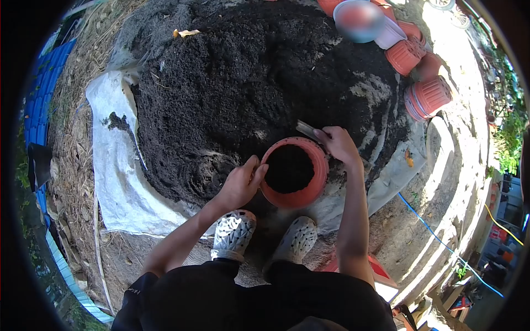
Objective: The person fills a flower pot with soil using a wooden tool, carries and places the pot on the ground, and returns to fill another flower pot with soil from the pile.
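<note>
A terracotta-coloured plant pot (317, 190) stands in front of my feet, partly filled with dark soil (290, 168). My left hand (240, 185) is closed on the pot's left rim, thumb and fingers pinching the edge. At the pot's upper right, my right hand (338, 144) is closed around a short, flat greyish tool (305, 129). Its tip points up and left, over the loose soil. My fingers hide the rest, so its exact kind does not show.
A wide heap of dark soil (215, 94) lies on a white sheet (118, 182). Stacked terracotta pots (428, 96) and a pale basin (359, 21) line the upper right. My white clogs (234, 234) are just below the pot. A blue hose (441, 241) crosses the ground at right.
</note>
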A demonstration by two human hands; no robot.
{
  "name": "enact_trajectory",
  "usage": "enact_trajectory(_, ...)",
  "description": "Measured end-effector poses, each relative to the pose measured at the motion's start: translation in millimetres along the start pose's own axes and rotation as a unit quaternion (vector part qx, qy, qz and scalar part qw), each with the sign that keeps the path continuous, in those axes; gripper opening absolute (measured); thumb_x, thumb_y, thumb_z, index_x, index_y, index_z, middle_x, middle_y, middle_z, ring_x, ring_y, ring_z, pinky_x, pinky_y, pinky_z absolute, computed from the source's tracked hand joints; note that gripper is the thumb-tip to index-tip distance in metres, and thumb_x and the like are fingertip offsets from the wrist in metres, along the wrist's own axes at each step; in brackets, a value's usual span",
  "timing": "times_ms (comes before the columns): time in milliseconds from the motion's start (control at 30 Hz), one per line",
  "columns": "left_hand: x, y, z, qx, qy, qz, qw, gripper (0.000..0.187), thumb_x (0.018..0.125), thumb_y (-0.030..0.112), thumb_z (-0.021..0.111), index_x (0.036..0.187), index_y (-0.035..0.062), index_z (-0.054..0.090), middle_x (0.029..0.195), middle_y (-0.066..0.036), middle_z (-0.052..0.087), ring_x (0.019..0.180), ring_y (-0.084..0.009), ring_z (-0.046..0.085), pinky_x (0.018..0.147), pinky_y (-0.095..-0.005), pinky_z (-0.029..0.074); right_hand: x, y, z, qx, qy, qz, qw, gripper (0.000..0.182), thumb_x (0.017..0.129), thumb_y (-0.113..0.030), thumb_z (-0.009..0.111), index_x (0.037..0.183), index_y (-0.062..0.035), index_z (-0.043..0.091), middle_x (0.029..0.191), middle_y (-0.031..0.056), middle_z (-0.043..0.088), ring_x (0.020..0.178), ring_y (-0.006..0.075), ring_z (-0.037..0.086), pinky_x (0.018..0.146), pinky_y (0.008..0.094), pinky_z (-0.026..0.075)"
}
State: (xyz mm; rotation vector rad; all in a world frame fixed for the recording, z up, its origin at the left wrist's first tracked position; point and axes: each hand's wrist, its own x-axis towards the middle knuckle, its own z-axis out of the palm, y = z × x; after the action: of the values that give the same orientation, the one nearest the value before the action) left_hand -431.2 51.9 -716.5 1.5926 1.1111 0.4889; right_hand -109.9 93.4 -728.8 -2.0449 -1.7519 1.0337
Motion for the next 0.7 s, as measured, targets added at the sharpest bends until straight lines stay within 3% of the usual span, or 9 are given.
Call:
enact_trajectory(67,0.8,0.1,-1.0,-0.006,0.003,-0.007,1.000,0.028,0.106,0.027,0.054,0.095,0.0021,0.050,0.070,-0.022,0.061,0.073,-0.0460,0.064,0.060,-0.0498,0.048,-3.0,4.4,1.3,0.014,0.001,-0.009,1.000,0.045,0.104,-0.036,0.060,0.078,0.0011,0.065,0.054,0.0060,0.054,0.046,0.0128,0.053,0.046,0.0339,0.042)
enact_trajectory(133,1.5,3.1,-3.3,0.031,-0.012,-0.027,0.999,0.031,0.109,0.026,0.050,0.093,-0.0002,0.051,0.075,-0.015,0.066,0.069,-0.0266,0.069,0.063,-0.0365,0.052,-10.2,2.6,-1.5,0.026,0.000,-0.019,0.999,0.045,0.104,-0.035,0.059,0.077,0.0007,0.065,0.054,0.0056,0.054,0.046,0.0123,0.053,0.045,0.0330,0.041)
enact_trajectory(267,2.8,1.3,-3.5,0.010,-0.020,-0.040,0.999,0.033,0.109,0.028,0.050,0.093,-0.0001,0.052,0.075,-0.014,0.066,0.070,-0.0219,0.068,0.064,-0.0354,0.052,-34.5,-0.4,-11.4,0.146,-0.017,0.057,0.988,0.043,0.104,-0.036,0.061,0.079,-0.0014,0.066,0.054,0.0035,0.054,0.045,0.0110,0.052,0.046,0.0311,0.041)
enact_trajectory(333,4.3,-1.5,-1.4,-0.048,0.009,-0.034,0.998,0.034,0.107,0.033,0.054,0.092,0.0024,0.052,0.069,-0.016,0.065,0.068,-0.0339,0.070,0.060,-0.0433,0.051,-49.1,-7.6,-21.0,0.191,-0.007,0.076,0.979,0.042,0.104,-0.036,0.061,0.079,-0.0024,0.065,0.054,0.0011,0.054,0.045,0.0087,0.051,0.044,0.0295,0.039)
enact_trajectory(367,4.8,-1.0,-2.0,-0.048,0.007,-0.034,0.998,0.034,0.107,0.033,0.054,0.092,0.0024,0.052,0.069,-0.016,0.065,0.068,-0.0339,0.070,0.060,-0.0433,0.051,-58.0,-14.3,-27.9,0.199,0.021,0.083,0.976,0.040,0.103,-0.035,0.062,0.079,-0.0029,0.064,0.054,-0.0002,0.053,0.045,0.0076,0.049,0.045,0.0285,0.038)
enact_trajectory(433,7.5,1.8,-4.4,-0.081,0.011,-0.038,0.996,0.037,0.108,0.034,0.053,0.089,0.0026,0.052,0.068,-0.011,0.064,0.063,-0.0214,0.068,0.057,-0.0373,0.050,-75.9,-23.8,-39.4,0.206,0.049,0.091,0.973,0.038,0.103,-0.033,0.063,0.079,-0.0033,0.062,0.055,-0.0014,0.052,0.046,0.0065,0.048,0.045,0.0276,0.037)
enact_trajectory(533,13.4,-1.3,-5.3,-0.108,0.016,-0.049,0.993,0.038,0.108,0.035,0.053,0.087,0.0029,0.052,0.066,-0.006,0.059,0.060,-0.0131,0.058,0.056,-0.0318,0.047,-106.2,-31.2,-54.0,0.194,0.099,0.066,0.974,0.029,0.100,-0.024,0.068,0.082,-0.0019,0.065,0.059,-0.0025,0.051,0.055,0.0039,0.048,0.051,0.0255,0.036)
enact_trajectory(700,21.6,-4.7,-8.5,-0.122,0.022,-0.041,0.991,0.040,0.108,0.035,0.054,0.084,0.0032,0.051,0.065,-0.003,0.053,0.059,-0.0090,0.051,0.055,-0.0288,0.044,-145.8,-37.0,-68.6,0.128,0.079,0.064,0.987,0.018,0.094,-0.017,0.074,0.091,0.0007,0.070,0.062,0.0004,0.050,0.059,0.0052,0.043,0.053,0.0274,0.035)
